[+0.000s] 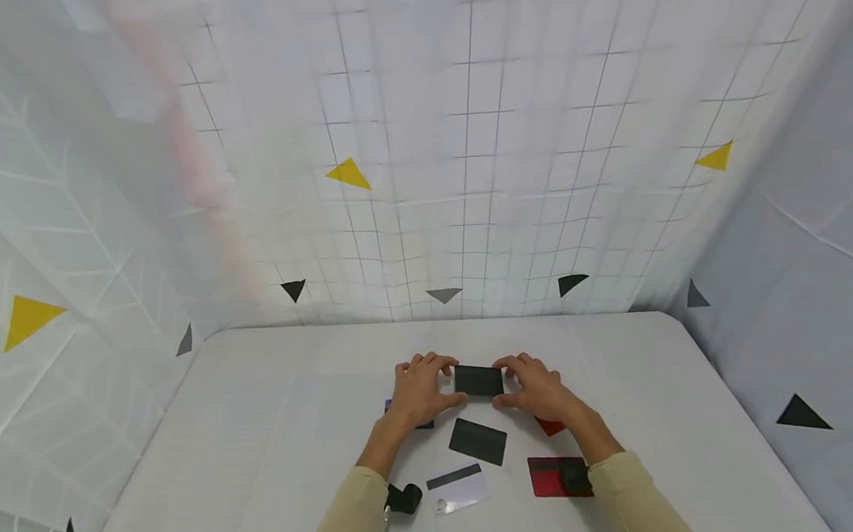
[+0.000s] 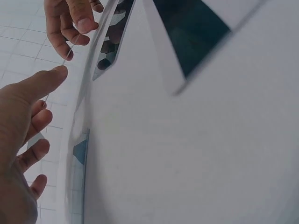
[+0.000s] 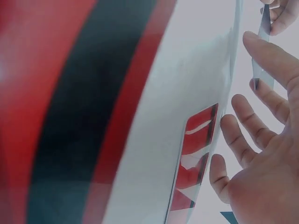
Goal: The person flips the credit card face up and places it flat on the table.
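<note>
A black card (image 1: 478, 380) is held by its two ends between my hands at the back of the table. My left hand (image 1: 419, 390) grips its left end, thumb at the near corner and fingers at the far one. At the right end my right hand (image 1: 537, 390) holds it the same way. Seen from the right wrist, the card (image 3: 260, 65) appears nearly edge-on between the hands. A second black card (image 1: 478, 441) lies just in front. Partly covered by my left hand is a dark blue card (image 1: 427, 425); a red card (image 1: 549, 427) shows under my right.
Nearer the front lie a white card (image 1: 459, 490) with a dark stripe and a red card (image 1: 548, 477) with a black stripe, partly hidden by the right wrist's camera. White sheeting (image 1: 416, 133) with grid lines and triangles surrounds the white table (image 1: 260, 446).
</note>
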Demonstrator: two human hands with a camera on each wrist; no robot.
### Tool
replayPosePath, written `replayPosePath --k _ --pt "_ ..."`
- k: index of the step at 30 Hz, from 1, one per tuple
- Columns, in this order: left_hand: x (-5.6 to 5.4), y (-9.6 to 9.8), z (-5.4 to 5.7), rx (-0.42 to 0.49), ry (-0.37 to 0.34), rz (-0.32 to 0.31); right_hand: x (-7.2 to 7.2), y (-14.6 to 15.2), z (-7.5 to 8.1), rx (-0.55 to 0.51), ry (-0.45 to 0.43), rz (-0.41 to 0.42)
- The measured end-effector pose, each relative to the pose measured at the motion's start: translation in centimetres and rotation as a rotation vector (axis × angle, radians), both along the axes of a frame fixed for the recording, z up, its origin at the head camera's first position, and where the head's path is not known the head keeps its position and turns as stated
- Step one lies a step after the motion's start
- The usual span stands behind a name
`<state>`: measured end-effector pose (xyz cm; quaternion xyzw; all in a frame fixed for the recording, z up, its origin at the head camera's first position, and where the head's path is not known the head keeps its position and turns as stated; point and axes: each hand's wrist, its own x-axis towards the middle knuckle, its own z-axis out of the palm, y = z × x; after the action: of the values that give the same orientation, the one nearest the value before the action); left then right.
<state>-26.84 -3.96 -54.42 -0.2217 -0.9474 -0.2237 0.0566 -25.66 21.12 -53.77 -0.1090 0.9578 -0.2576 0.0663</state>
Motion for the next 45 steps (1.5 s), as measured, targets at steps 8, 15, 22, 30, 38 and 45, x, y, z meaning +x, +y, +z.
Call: replayPosePath --k 8,15,22,30,38,45 --pt "0.0 -0.9 0.1 0.054 -0.002 -0.034 0.3 0.0 0.5 -0.081 0.035 0.036" --pt "-0.1 -1.1 0.1 0.086 0.014 -0.058 0.4 0.1 0.9 -0.164 0.030 0.041" --pt "0.0 -1.3 0.1 0.086 -0.008 -0.054 0.5 0.1 0.7 -0.243 0.012 0.040" --pt "0.1 -1.3 -0.1 0.085 -0.032 -0.072 0.8 0.2 0.6 -0.294 0.020 0.050" --pt "0.2 -1.2 -0.1 0.083 -0.045 -0.078 1.0 0.3 1.0 -0.290 0.054 0.061" --pt "0.2 -1.1 -0.2 0.069 -0.065 -0.084 1.2 0.3 1.2 -0.297 0.074 0.085"
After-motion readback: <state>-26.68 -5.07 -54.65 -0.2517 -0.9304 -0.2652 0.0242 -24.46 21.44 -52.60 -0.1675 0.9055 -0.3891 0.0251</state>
